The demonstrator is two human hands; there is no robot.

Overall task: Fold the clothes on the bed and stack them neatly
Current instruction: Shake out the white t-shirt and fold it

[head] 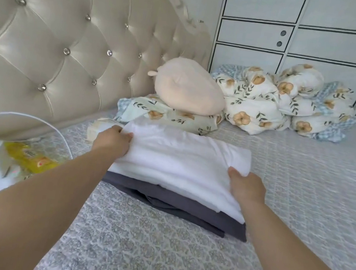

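On the bed (304, 177), the white garment (182, 158) rests atop the dark folded garment (184, 207). Left hand (112, 142) and right hand (246, 189) pinch its ends (fingertips hidden). Uneven release risks skewing the stack.

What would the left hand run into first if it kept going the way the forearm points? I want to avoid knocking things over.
Likely the floral pillow just past the folded white garment that the left hand grips, with the beige plush cushion resting on it. Depth is hard to judge from this one view.
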